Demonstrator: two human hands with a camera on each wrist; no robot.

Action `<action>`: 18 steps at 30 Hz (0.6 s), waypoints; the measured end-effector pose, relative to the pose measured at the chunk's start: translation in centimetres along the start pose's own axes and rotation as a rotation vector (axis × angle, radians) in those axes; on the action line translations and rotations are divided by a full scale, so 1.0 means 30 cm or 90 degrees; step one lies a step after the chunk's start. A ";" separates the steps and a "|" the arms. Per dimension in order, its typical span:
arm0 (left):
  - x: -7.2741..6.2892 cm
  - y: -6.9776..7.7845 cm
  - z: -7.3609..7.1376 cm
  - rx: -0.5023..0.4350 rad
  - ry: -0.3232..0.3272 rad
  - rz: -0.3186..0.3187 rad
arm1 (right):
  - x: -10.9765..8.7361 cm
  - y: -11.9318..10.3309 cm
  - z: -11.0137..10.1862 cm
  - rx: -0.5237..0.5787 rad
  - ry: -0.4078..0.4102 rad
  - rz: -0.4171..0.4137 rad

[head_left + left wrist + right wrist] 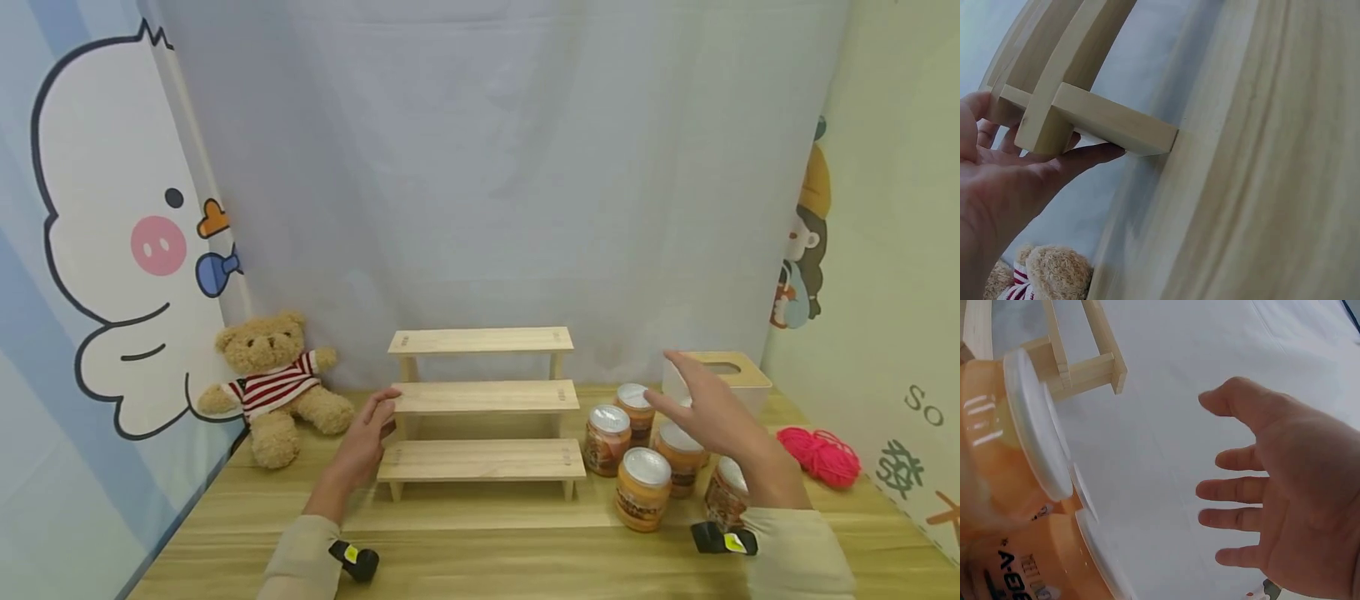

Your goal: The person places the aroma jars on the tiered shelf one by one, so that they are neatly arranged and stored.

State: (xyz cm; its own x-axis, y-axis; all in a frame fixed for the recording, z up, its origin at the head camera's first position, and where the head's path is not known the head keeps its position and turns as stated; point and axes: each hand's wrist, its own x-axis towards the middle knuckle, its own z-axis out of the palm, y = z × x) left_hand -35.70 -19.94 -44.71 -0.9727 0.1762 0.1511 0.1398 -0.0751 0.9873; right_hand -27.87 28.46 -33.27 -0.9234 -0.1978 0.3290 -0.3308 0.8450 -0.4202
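Note:
A three-tier wooden step shelf stands on the table. At its left end, my left hand holds the edge around the middle tier, with fingers against the wood and some partly hidden behind it. My right hand is raised over the jars, fingers spread and nothing in it. Several orange-labelled jars with silver lids, such as the front jar, stand to the right of the shelf. Another jar is partly covered by the right forearm. In the right wrist view, the right hand is apart from the jars.
A teddy bear in a striped shirt sits at the back left. A white box with a wooden lid stands behind the right hand. Pink yarn lies at the far right. A grey curtain hangs behind the table.

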 end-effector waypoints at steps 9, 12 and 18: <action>-0.007 0.024 -0.005 0.016 0.005 -0.024 | -0.067 0.133 -0.057 0.005 -0.075 -0.017; -0.009 0.032 -0.008 0.014 0.003 -0.023 | -0.082 0.171 -0.074 0.018 -0.114 -0.007; -0.009 0.034 -0.010 -0.012 0.008 -0.035 | -0.111 0.215 -0.093 0.069 -0.168 0.003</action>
State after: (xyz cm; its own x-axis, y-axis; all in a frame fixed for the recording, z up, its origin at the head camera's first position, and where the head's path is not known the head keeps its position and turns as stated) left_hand -35.34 -20.36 -43.77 -0.9810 0.1690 0.0952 0.0819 -0.0844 0.9931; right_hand -26.38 35.95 -34.73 -0.9392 -0.3280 0.1017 -0.3318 0.7910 -0.5140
